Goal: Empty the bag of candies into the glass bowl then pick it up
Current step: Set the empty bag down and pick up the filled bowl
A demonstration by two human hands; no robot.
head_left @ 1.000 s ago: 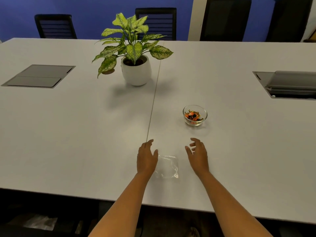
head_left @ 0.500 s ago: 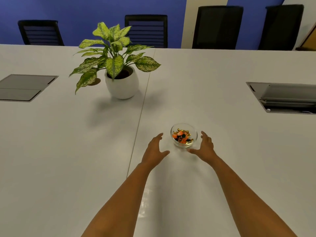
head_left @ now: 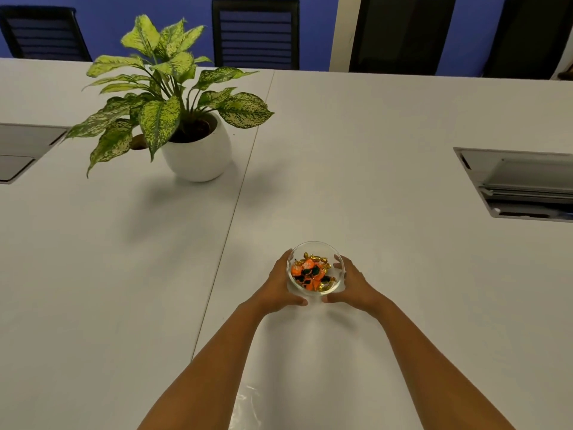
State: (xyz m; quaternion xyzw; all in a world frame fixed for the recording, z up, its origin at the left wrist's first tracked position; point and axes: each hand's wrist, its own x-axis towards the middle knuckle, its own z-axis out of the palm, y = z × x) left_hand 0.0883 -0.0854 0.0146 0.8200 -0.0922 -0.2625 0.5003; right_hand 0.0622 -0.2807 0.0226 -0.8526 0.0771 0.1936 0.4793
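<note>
Both hands were on it: the glass bowl (head_left: 315, 267) sat squarely between them, left hand (head_left: 278, 288) wrapped round its left wall, right hand (head_left: 354, 288) round its right. Each grip was closed on the bowl, palms pressed to the glass, fingers reaching along the far sides, and the two thumbs curled in under the near edge, tips almost meeting but apart. The candies (head_left: 311, 272), orange, dark and gold-wrapped, were heaped inside, none spilled outside. Whether the bowl's base still touched the tabletop (head_left: 387, 144) or had cleared it could not be told from this angle; the hands hid the foot.

The empty clear bag (head_left: 246, 409) lay flat on the tabletop near the bottom of the view, between the two forearms and well apart from the bowl. The seam in the tabletop ran just left of the left forearm. Farther back on the left stood a potted plant (head_left: 173, 97) in a white pot, well clear of the hands, and a recessed panel (head_left: 521, 184) was set into the surface off to the right.
</note>
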